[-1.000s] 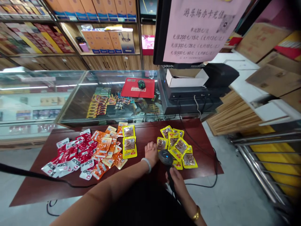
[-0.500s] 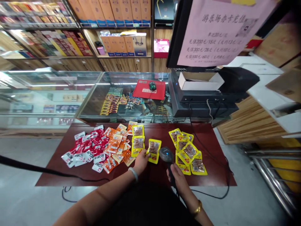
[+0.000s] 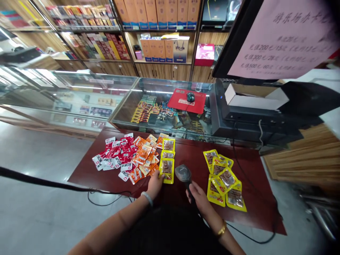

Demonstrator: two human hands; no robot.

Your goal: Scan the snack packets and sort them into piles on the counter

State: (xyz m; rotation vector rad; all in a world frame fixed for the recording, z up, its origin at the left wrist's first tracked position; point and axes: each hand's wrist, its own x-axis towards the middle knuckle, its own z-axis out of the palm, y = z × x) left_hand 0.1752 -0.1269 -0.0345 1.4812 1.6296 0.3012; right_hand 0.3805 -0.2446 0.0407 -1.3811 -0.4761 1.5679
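Head view: sorting of snack packets on a dark red desk (image 3: 192, 150), with the barcode scanner (image 3: 183, 173) as landmark. The right hand (image 3: 198, 196) is wrapped around the scanner's handle. The left hand (image 3: 155, 184), left of the scanner, is clamped on the lower left edge of a yellow-edged packet (image 3: 167, 168); this packet lies just left of the scanner's head, apart from it, and overlaps the next in a column of three. Farther left of the scanner are a heap of orange packets (image 3: 143, 154) and, beyond these, a heap of red-and-white packets (image 3: 113, 152), the two heaps meeting. Well to the right of the scanner lies a loose, overlapping group of yellow-edged packets (image 3: 227, 179). Beyond the scanner, past the desk's far edge, stands a glass display case (image 3: 154, 85) bearing a red mat (image 3: 177, 99) and a computer mouse (image 3: 190, 96).
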